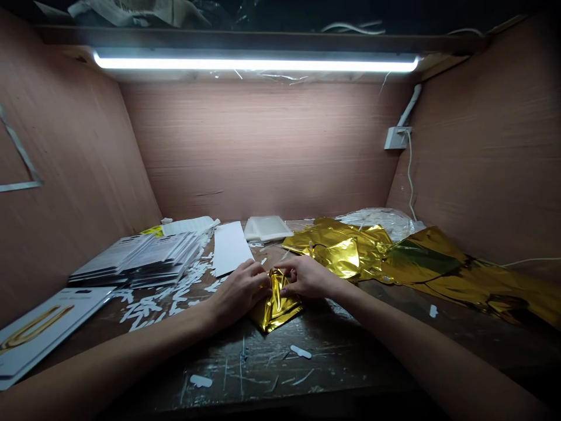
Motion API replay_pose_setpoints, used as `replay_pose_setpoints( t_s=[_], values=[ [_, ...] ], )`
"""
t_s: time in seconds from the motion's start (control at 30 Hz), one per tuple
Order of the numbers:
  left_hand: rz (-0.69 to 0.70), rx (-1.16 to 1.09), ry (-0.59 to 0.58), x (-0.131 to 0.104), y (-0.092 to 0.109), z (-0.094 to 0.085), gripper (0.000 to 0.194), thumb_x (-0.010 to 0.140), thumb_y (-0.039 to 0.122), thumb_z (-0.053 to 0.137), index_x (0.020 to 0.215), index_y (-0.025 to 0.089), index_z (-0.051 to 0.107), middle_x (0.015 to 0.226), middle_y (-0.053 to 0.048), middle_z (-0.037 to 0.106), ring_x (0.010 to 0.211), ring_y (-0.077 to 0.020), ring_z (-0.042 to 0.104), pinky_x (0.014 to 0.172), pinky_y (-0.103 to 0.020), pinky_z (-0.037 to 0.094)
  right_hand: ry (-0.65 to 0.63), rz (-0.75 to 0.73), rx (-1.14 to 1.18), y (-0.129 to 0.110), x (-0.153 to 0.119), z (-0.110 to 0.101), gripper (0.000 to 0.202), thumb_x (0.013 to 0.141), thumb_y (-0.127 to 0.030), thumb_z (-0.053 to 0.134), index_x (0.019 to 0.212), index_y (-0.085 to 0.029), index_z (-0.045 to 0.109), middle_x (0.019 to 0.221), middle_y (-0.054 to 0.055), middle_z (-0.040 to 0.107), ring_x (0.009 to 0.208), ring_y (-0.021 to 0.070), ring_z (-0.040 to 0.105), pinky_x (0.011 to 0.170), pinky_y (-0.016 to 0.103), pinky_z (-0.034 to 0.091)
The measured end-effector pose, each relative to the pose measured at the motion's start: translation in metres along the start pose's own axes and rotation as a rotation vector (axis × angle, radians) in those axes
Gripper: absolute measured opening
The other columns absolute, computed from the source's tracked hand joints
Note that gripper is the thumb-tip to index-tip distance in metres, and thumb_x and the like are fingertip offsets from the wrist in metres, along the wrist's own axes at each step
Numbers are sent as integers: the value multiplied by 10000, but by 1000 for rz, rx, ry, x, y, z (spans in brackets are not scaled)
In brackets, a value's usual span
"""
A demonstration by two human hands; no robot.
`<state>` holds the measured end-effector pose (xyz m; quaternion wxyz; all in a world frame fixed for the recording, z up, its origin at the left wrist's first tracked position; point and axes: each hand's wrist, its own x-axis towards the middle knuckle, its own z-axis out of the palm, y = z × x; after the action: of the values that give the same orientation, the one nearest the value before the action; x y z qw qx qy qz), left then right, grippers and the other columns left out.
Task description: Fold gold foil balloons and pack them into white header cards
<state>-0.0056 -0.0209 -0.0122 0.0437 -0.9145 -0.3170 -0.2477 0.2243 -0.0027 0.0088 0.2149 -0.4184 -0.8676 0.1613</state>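
Observation:
A folded piece of shiny gold foil (278, 304) lies on the dark worktable (337, 351) in front of me. My left hand (245, 286) is closed on its left side, fingers bent against the foil. From the right, my right hand (307, 278) pinches the foil's upper edge between thumb and index finger. The two hands are close together, with the foil between them. Just behind my left hand lies a blank white card (231, 248).
More gold foil sheets (377, 251) spread across the right. Stacked printed cards (144, 257), larger cards (48, 327) and small white paper pieces (179, 298) lie left. Clear bags (267, 227) lie at the back. Wooden panels (263, 140) enclose the table; a cable (411, 175) hangs right.

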Motion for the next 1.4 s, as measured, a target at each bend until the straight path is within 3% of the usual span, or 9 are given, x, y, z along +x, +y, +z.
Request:
replay_pose_setpoints(
  t_s=[0.17, 0.37, 0.53, 0.67, 0.8, 0.93, 1.13, 1.3, 1.4],
  values=[
    [115, -38, -106, -8, 12, -3, 215, 1005, 148, 523, 981, 199, 731, 949, -55, 721, 844, -177, 657, 773, -283, 516, 19, 26, -104, -14, -5, 5, 631, 780, -298, 780, 1369, -130, 627, 982, 95, 738, 865, 224, 656, 745, 292, 457],
    [167, -12, -114, -15, 26, -12, 259, 1013, 156, 471, 1070, 202, 720, 1035, -63, 761, 948, -206, 685, 942, -347, 509, -13, 227, -319, -38, -21, 10, 313, 822, -299, 656, 1058, -92, 658, 1003, 185, 717, 877, 270, 651, 667, 304, 409],
    [182, 109, -197, -24, 30, -14, 391, 1037, 177, 389, 1331, 75, 626, 1333, -161, 683, 1227, -261, 635, 1169, -429, 335, -84, 397, -121, -32, -15, 8, 252, 666, -318, 775, 820, -154, 660, 716, 21, 641, 661, 169, 570, 537, 261, 332],
    [183, 122, -226, -30, 30, -14, 445, 1054, 208, 355, 1418, 57, 561, 1450, -171, 598, 1344, -273, 559, 1208, -441, 275, -154, 428, 25, -26, -9, 8, 143, 684, -226, 657, 583, -179, 567, 527, -45, 464, 541, 118, 447, 487, 266, 253],
    [124, 17, -178, -31, 34, -21, 360, 1026, 215, 430, 1299, 151, 656, 1351, -104, 685, 1226, -250, 636, 1181, -418, 345, 96, 377, 27, -40, -15, 18, 101, 778, -216, 606, 689, -172, 625, 663, 2, 637, 634, 143, 551, 549, 255, 333],
    [115, -44, -136, -32, 40, -26, 272, 997, 187, 483, 1181, 183, 683, 1228, -80, 732, 1182, -245, 630, 1127, -387, 424, 267, 147, 68, -56, -27, 36, 141, 894, -187, 546, 940, -178, 679, 902, 62, 745, 793, 186, 646, 706, 269, 433],
    [114, -115, -176, -37, 37, -26, 226, 969, 141, 512, 830, 196, 682, 925, -61, 755, 993, -226, 683, 1095, -385, 438, 106, -44, 6, -63, -38, 58, 314, 952, -106, 444, 1216, -204, 582, 1044, 74, 738, 900, 218, 680, 804, 296, 461],
    [-5, -268, -155, -42, 23, -32, 163, 908, 183, 621, 786, 211, 725, 854, -36, 759, 804, -187, 695, 814, -300, 532, 26, -145, -110, -64, -39, 62, 282, 958, -78, 399, 1169, -176, 559, 1166, 118, 686, 1026, 234, 663, 897, 327, 484],
    [-159, -310, -61, -44, 14, -32, 53, 789, 216, 766, 761, 194, 726, 765, -15, 730, 691, -166, 666, 679, -264, 514, -20, -190, -142, -64, -38, 64, 342, 958, -84, 400, 1260, -135, 553, 1294, 167, 650, 1221, 270, 611, 1036, 379, 466]
  ],
)
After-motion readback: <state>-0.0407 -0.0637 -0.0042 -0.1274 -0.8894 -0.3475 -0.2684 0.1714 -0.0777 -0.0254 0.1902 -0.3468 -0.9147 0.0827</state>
